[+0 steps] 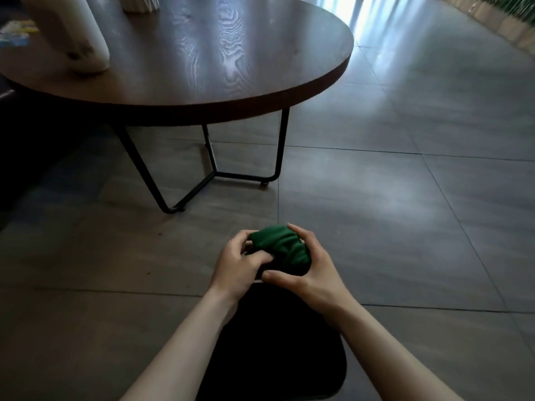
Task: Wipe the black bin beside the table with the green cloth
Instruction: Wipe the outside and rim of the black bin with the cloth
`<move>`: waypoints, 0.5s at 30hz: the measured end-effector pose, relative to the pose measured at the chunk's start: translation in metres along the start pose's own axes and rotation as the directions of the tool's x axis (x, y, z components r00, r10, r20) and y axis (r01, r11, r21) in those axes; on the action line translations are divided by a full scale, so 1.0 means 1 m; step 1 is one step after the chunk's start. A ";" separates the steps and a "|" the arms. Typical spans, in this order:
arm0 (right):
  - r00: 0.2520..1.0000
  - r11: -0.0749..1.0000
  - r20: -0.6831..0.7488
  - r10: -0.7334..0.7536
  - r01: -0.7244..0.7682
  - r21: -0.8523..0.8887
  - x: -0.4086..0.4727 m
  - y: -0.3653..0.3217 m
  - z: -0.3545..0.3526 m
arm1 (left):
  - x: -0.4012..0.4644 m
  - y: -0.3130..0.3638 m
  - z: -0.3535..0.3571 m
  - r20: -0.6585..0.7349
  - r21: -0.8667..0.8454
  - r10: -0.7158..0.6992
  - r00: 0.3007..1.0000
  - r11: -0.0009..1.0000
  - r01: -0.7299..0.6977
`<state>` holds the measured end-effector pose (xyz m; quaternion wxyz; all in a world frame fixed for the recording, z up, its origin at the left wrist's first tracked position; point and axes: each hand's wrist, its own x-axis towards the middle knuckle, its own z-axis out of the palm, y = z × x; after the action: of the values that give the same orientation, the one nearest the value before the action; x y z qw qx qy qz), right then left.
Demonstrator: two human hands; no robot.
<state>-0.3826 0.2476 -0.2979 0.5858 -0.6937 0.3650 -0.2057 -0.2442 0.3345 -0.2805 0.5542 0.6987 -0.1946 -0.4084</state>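
Observation:
The green cloth (pixel 282 246) is bunched into a ball, low in the middle of the view. My left hand (pixel 240 261) grips its left side and my right hand (pixel 311 269) wraps around its right side. Directly below my hands and between my forearms stands the black bin (pixel 275 351) on the floor. It shows as a dark rounded shape, and my wrists hide its far rim. The cloth is held just above that far edge.
A round dark wooden table (pixel 202 91) on thin black metal legs (pixel 202 180) stands ahead to the left. White vases (pixel 75 33) stand on it at the far left. Grey floor tiles (pixel 405 198) stretch to the right.

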 end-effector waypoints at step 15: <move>0.968 0.962 -0.227 -0.106 0.158 0.225 0.021 0.057 0.001 | -0.040 -0.076 -0.026 0.250 0.656 0.401 0.881 0.599 -0.459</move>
<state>-0.3836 0.2295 -0.3556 0.6081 -0.6144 0.3506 -0.3604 -0.2611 0.4028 -0.3361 0.3220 0.7710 -0.5175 -0.1847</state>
